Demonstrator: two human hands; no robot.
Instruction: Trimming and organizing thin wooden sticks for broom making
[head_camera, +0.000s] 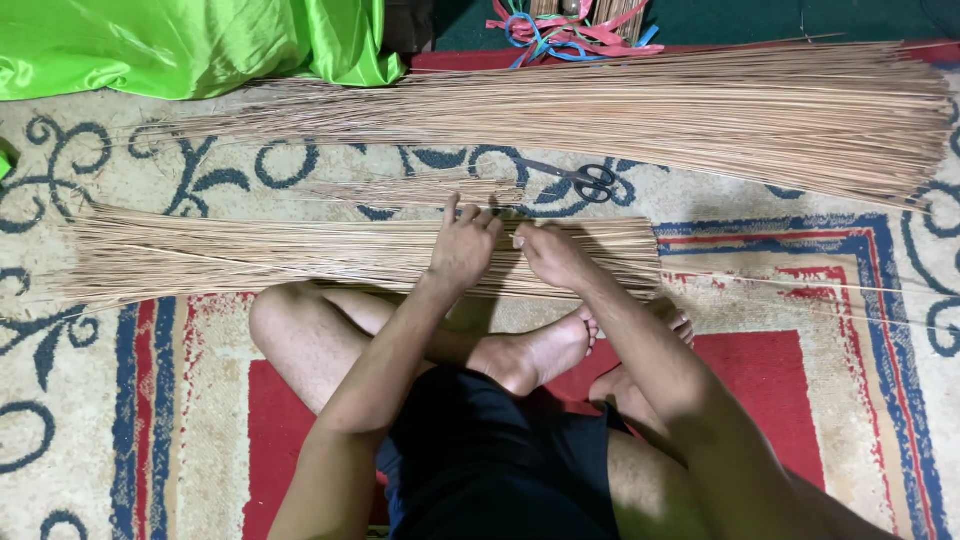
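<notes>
Single head-worn view, looking steeply down from above a seated, cross-legged person; facing forward over the lap toward the patterned carpet (90, 420); close range, forearms entering from the bottom edge, left hand (462, 250) and right hand (552, 255) near frame centre; near bundle of thin sticks (250, 255) runs across the middle; larger stick pile (700, 110) and scissors (585, 180) sit farther out toward the top; green cloth (180, 45) at top left marks the far limit; no second view to overlap.

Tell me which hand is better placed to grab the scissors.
Probably the right hand: the scissors lie just beyond it on the rug, while the left hand rests farther left on the stick bundle.
</notes>
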